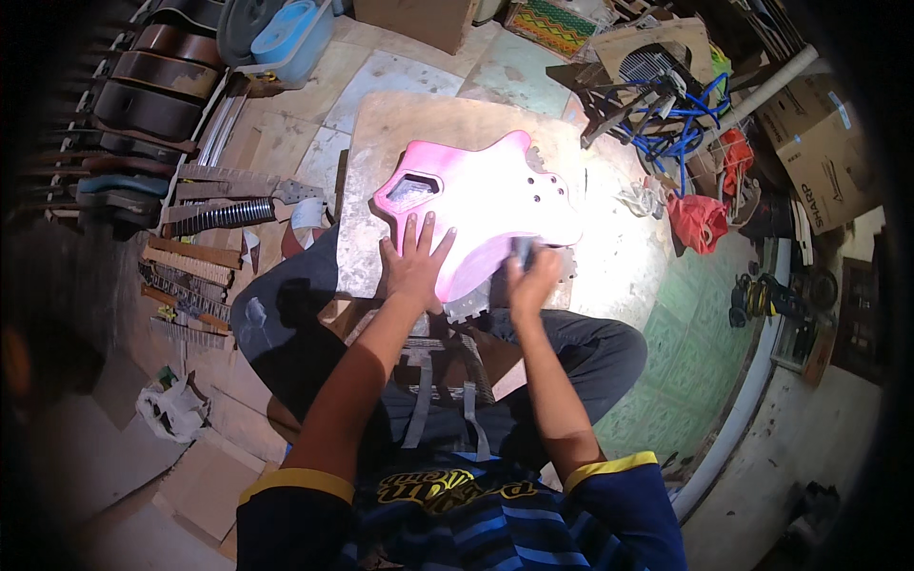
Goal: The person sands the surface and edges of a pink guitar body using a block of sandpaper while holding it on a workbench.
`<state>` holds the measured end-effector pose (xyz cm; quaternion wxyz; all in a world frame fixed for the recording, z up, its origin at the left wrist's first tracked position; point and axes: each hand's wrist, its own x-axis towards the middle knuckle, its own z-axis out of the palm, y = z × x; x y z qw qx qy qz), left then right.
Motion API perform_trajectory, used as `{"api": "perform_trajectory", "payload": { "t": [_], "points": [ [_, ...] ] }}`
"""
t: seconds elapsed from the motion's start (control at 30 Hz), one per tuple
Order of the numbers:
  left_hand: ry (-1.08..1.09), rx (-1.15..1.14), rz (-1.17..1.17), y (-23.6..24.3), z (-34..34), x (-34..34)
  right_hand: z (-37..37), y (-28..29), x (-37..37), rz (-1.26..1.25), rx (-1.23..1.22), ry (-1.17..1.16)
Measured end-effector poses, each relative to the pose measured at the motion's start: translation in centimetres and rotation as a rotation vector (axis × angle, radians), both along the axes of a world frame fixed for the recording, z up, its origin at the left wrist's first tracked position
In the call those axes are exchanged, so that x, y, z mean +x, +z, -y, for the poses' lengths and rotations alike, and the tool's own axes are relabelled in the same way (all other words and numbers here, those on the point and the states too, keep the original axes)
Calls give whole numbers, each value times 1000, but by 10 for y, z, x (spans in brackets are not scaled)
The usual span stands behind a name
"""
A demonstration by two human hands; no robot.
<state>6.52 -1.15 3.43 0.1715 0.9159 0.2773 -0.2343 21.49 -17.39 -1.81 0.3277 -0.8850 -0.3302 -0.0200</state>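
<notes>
A pink guitar body [466, 190], with a dark-edged cavity [413, 190] and several small holes at its right end, lies on a dark padded sheet [466, 308] atop a worn board [367, 124]. My left hand [411, 262] rests on the body's lower left, fingers spread over the pink surface and holding nothing. My right hand [533, 281] is closed on a dark block [523, 250] at the body's lower right curve; the block is somewhat blurred, and my fingers partly hide it.
Dark stacked cases [152, 105], blue tubs [283, 43] and tools [186, 276] stand or lie at left. At right are blue hoses [685, 124], a red bag [693, 219] and cardboard boxes [824, 152]. My crossed legs [600, 362] are below the board.
</notes>
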Motion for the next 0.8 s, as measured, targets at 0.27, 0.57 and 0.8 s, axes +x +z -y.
{"api": "perform_trajectory", "payload": {
  "t": [0.27, 0.57, 0.8],
  "points": [
    [-24, 19, 9, -2, -2, 0, 6, -6, 21, 41, -34, -71],
    [-12, 6, 1, 2, 1, -1, -2, -15, 5, 30, -106, -7],
    [-3, 5, 16, -3, -2, -5, -15, 4, 17, 123, 66, -130]
  ]
}}
